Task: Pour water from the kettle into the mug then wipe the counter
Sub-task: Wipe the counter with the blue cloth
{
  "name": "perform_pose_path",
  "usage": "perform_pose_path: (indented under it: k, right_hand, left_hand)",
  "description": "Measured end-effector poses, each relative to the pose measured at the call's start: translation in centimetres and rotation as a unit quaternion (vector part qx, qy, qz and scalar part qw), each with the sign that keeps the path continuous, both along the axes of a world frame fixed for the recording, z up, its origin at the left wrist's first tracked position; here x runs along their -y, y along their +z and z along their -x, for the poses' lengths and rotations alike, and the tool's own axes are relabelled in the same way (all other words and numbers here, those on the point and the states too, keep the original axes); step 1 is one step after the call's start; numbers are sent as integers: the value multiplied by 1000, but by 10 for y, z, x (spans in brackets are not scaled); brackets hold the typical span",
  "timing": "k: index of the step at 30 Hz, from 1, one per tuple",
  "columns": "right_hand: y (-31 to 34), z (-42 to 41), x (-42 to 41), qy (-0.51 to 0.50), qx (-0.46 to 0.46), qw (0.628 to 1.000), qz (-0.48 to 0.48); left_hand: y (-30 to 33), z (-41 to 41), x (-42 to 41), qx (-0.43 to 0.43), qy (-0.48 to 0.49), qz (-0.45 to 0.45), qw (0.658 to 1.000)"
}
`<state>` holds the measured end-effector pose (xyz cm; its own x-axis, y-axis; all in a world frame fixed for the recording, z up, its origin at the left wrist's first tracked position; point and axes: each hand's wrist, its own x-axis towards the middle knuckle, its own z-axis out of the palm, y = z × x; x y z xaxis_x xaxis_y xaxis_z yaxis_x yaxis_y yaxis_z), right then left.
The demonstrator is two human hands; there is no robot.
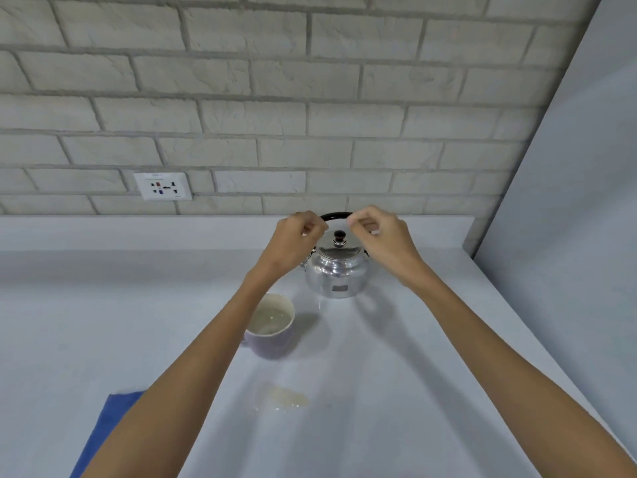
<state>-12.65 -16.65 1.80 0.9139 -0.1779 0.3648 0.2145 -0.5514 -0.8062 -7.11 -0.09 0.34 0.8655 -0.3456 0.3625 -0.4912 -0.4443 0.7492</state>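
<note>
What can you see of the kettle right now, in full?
The kettle is a squat, shiny metal pot, upright on the pale counter near the back wall, beyond and right of the mug. Its lid is on, topped by a dark knob. A black arched handle stands up over it. The left hand and right hand are at the handle's two ends; whether either grips it is unclear. A small dark mark shows low on the body.

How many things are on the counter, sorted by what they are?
Kettle: 1
Mug: 1
Blue cloth: 1
Puddle of spilled water: 1
Total: 4
</note>
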Motion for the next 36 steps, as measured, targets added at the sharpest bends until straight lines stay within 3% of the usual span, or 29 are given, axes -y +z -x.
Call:
perform_pose_path:
  k: [11,23,32,36]
  right_hand:
    - [-39,118,-91,67,-44,996,-46]
    - [-129,124,-210,153,-180,970,-57]
    - [-157,79,-276,156,-285,945,26]
    - [-157,65,-290,162,-307,935,74]
  left_hand:
    - [-9,133,-89,0,45,10,999]
    - [-94,203,-204,-105,161,-43,980]
    - [-146,232,-236,-183,249,-300,902]
    - [-154,238,-248,-183,326,-330,867]
